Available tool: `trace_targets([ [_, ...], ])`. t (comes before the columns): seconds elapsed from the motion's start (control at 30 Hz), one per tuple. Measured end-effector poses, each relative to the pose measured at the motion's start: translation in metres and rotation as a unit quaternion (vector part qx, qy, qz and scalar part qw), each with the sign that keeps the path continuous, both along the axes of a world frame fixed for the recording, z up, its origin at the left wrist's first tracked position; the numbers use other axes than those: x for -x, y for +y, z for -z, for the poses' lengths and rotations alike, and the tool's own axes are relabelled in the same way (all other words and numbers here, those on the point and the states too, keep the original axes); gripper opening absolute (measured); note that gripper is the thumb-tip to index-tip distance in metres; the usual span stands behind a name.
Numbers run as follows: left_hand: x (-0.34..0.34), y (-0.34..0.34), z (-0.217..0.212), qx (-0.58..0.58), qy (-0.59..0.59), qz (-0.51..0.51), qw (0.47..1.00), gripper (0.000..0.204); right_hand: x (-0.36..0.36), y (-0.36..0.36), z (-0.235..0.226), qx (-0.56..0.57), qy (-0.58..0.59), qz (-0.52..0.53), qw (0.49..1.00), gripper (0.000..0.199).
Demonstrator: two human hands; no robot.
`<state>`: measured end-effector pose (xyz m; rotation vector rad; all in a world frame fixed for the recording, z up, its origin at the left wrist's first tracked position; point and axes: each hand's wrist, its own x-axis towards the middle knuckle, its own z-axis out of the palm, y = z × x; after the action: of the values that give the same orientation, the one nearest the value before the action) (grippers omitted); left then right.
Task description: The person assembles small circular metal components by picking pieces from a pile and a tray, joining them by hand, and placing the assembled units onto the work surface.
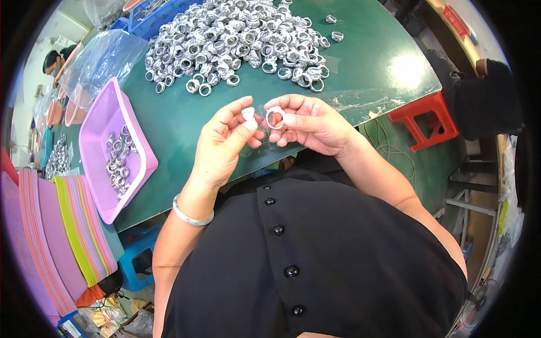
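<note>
Over the near edge of the green table, my two hands are close together in front of my body. My right hand (318, 124) pinches a silver ring (269, 118) between thumb and fingers, its opening turned toward me. In my left hand (221, 143), thumb and fingers close on a small white piece (248, 114), which looks like crumpled wrapping; its exact kind is unclear. A thin clear strip seems to lie between the hands. Beyond them, a large heap of similar silver rings (231, 42), apparently wrapped, covers the far part of the table.
A pink-purple basket (147, 160) with several bare shiny rings stands left on the green table (169, 115). Behind it are clear plastic bags (107, 56) and a blue crate (163, 17). Stacked baskets (48, 236) sit lower left. A red stool (425, 121) stands right.
</note>
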<state>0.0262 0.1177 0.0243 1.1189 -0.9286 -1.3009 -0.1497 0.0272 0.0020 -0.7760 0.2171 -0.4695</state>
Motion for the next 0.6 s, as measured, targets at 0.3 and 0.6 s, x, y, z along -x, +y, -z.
trace_targets([
  [0.3,-0.022,0.002,0.005,-0.125,0.234,0.024,0.964,0.031,-0.011,0.006,0.001,-0.077,-0.009,-0.022,0.997,0.026],
  [0.6,-0.025,0.005,0.012,-0.171,0.344,0.068,0.921,0.038,-0.016,0.011,-0.005,-0.075,0.048,0.003,0.996,0.023],
])
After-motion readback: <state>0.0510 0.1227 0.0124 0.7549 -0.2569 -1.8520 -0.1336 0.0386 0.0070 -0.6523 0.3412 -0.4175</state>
